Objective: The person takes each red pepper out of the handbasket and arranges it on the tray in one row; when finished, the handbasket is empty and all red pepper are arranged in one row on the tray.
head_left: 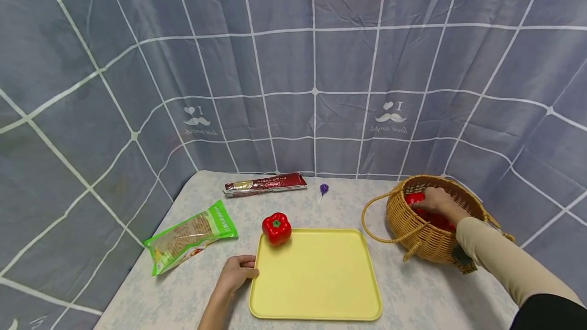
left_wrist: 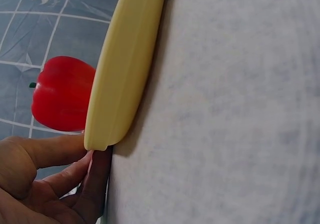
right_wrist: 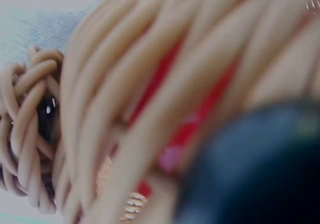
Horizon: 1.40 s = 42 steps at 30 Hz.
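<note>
My left hand (head_left: 235, 274) is at the left edge of a yellow tray (head_left: 316, 279). In the left wrist view its thumb and fingers pinch the tray's rim (left_wrist: 117, 79) at a corner. A red bell pepper (head_left: 277, 228) with a green stem sits at the tray's far left corner. My right hand (head_left: 437, 201) reaches down into a wicker basket (head_left: 412, 236) on the right, against red things (head_left: 415, 198) inside it. Its fingertips are hidden there, so I cannot tell whether they grip one. The right wrist view shows mostly blurred weave (right_wrist: 145, 99) with red behind it.
A green-edged food packet (head_left: 192, 236) lies left of the tray. Behind it are a long dark red packet (head_left: 266, 185) and a small purple-wrapped lollipop (head_left: 323, 188). A wicker handle (head_left: 367, 218) sticks out toward the tray. A grey-blue checked curtain (head_left: 284, 65) surrounds the table.
</note>
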Each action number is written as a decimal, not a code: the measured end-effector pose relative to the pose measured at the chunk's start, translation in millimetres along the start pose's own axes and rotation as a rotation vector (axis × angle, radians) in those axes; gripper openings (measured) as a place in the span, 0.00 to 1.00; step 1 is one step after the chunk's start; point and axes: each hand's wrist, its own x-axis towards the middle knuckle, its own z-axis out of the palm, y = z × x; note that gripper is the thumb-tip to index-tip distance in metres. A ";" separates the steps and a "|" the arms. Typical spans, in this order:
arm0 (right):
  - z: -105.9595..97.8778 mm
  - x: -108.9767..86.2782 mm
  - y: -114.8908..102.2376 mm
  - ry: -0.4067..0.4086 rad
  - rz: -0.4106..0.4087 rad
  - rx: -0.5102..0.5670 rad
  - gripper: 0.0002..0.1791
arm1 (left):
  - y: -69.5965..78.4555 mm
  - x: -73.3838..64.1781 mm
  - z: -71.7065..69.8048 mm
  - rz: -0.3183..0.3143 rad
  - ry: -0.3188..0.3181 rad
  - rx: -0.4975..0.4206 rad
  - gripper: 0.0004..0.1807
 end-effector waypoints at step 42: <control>-21.6 -25.2 -4.6 0.179 0.129 0.302 0.49 | -0.9 2.2 0.9 0.009 -0.001 -0.010 0.23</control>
